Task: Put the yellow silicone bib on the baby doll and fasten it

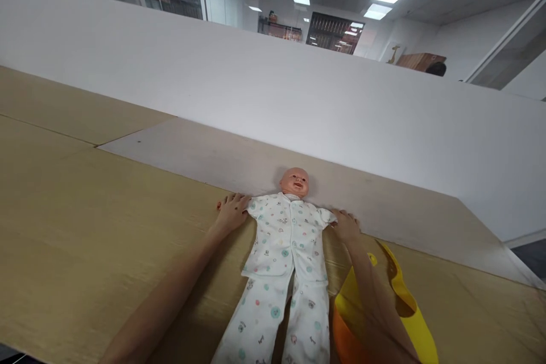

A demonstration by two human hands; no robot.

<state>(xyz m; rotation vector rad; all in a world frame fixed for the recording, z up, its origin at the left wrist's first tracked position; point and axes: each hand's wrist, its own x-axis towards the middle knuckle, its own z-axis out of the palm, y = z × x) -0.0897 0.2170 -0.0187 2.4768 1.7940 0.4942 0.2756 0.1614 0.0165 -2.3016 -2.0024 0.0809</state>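
Observation:
A baby doll [294,182] lies on its back on the tan mat [85,239], head away from me. It wears a white patterned shirt [285,239] and matching trousers [273,318]. My left hand [232,210] rests at the end of the doll's sleeve on the left, fingers spread flat. On the other side, my right hand [346,224] is at the end of the right sleeve, fingers curled over the cuff; what it grips is hard to make out.
A yellow and orange silicone bib [409,301] lies under my right forearm, right of the doll. A white partition wall [298,96] rises behind the mat. A grey board [213,148] lies beyond the doll's head.

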